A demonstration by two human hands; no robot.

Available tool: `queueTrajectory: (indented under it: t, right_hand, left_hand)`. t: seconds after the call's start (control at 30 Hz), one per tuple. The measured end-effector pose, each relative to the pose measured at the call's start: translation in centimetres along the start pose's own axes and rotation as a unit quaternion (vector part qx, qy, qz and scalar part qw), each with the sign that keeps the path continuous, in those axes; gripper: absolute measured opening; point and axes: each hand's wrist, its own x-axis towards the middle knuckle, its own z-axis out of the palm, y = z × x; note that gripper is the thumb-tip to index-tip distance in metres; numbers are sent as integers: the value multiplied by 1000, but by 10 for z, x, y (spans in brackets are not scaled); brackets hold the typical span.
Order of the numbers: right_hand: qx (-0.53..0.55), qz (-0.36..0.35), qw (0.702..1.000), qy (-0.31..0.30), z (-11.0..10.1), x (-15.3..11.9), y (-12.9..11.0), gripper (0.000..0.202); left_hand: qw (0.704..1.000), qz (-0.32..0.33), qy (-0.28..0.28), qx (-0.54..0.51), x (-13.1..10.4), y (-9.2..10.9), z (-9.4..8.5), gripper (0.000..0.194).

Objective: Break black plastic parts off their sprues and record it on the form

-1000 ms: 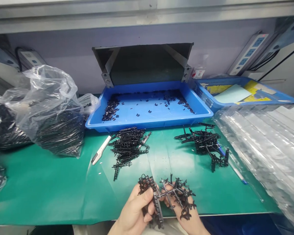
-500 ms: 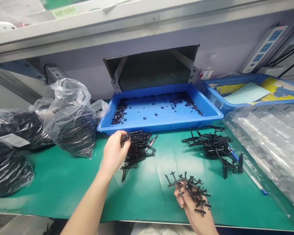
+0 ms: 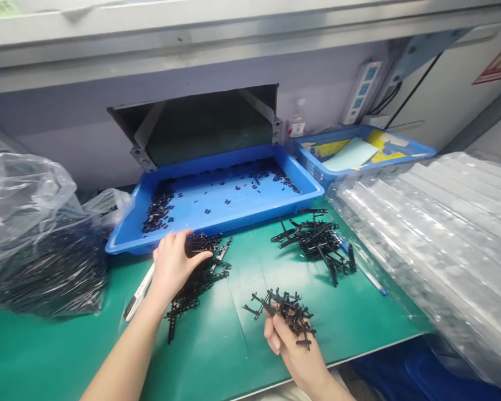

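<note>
My left hand (image 3: 173, 264) is over the left end of a pile of black plastic strips (image 3: 202, 278), its thumb stretched away from the fingers. Nothing shows held in it, and part of the pile is hidden behind the hand. My right hand (image 3: 288, 345), low in the view, is closed around a bunch of black branched plastic parts (image 3: 294, 314) that stick out in several directions. A second heap of black plastic pieces (image 3: 317, 239) lies to the right on the green mat (image 3: 250, 278).
Behind the piles stands a blue tray (image 3: 217, 225) with scattered small black bits. A white-handled cutter (image 3: 140, 292) lies beside my left forearm. A clear bag of black parts (image 3: 50, 262) is at left; clear plastic trays (image 3: 434, 223) and a pen (image 3: 373, 278) are at right.
The view has turned right, so everything appears further left. My left hand has opened, its thumb moving away from the fingers. My right hand keeps its bunch of black parts.
</note>
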Motion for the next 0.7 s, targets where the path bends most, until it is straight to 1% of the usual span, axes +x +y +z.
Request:
queueTrajectory:
  t: [0.03,0.1,0.17,0.2,0.23,0.3,0.37,0.43,0.5,0.57,0.6,0.67,0.7]
  right_hand:
    - [38,8,999,1,0,1,-1,35]
    - [113,31,993,2,0,2,-4,36]
    - [169,60,984,-16,-1,3,-7,35]
    - [193,69,978,-26,-1,3,-7,34]
    - [215,76,973,-36,-2,3,-7,33]
    - [249,84,963,-57,-5,2,-7,32]
    - [264,85,957,-79,-7,1,-6,31]
    - [266,87,955,-99,-8,0,-5,32]
    - [264,90,955,-98,-8,-1,-5,35]
    - [263,103,956,-79,-8,0,-4,40]
    - [263,110,956,-70,-9,0,-3,42]
    - [263,122,955,-65,-9,0,-3,44]
    - [262,123,955,-68,-9,0,-3,44]
  left_hand:
    - [1000,9,10,4,-1,1,-1,56]
    - [998,29,54,17,-3,8,-3,54]
    - [992,67,104,21,-6,22,-5,49]
    - [988,96,120,12,-8,31,-5,46]
    - [984,130,125,-5,-9,41,-3,43]
    - [973,198,104,-56,-11,65,3,38]
    - [960,254,66,-101,-11,90,14,36]
    - [947,297,39,-115,-9,113,26,36]
    - [938,330,42,-101,-6,131,37,30]
    - [932,347,65,-83,-1,140,41,17]
    - [931,348,78,-78,1,140,41,12]
    - [929,343,119,-66,5,136,35,15]
    - [927,340,150,-58,7,131,31,18]
